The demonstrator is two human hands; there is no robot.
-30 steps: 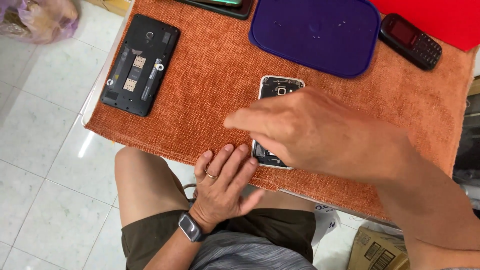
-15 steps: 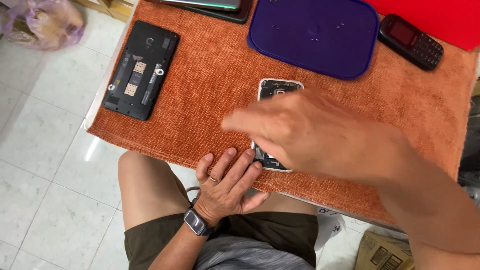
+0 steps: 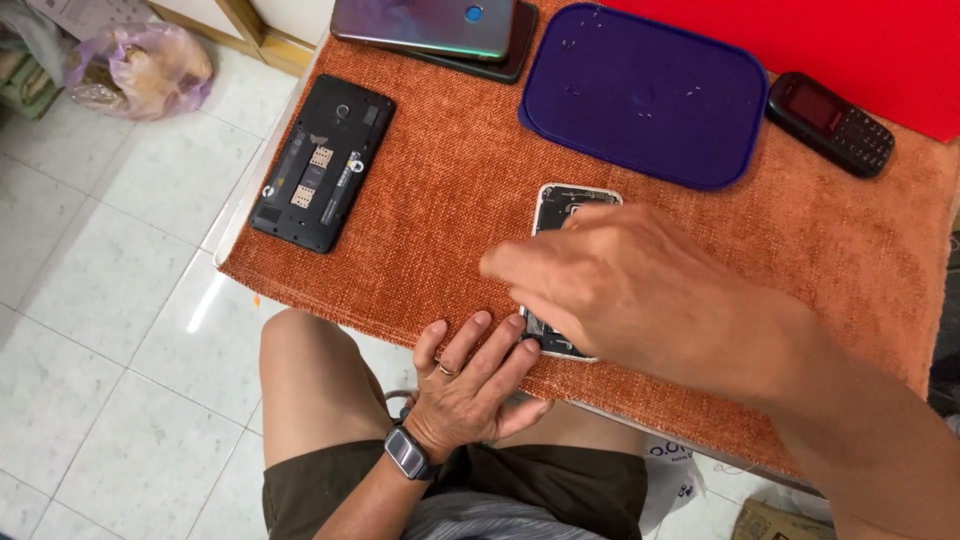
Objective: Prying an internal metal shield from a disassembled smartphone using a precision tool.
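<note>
Phone (image 3: 560, 205), opened and lying mid-tabletop (image 3: 440, 200), is being steadied at its near edge by flat left fingers (image 3: 495, 350) while being covered by the right hand (image 3: 640, 290), its grip hidden.

The right hand (image 3: 640, 290) covers most of the opened white-framed phone (image 3: 572, 197), so only its top end and a strip at six o'clock show, and whether the fingers touch it cannot be told. The stacked phones (image 3: 440, 28) at twelve o'clock and the red sheet (image 3: 850, 45) at one o'clock are cut by the top edge.
</note>
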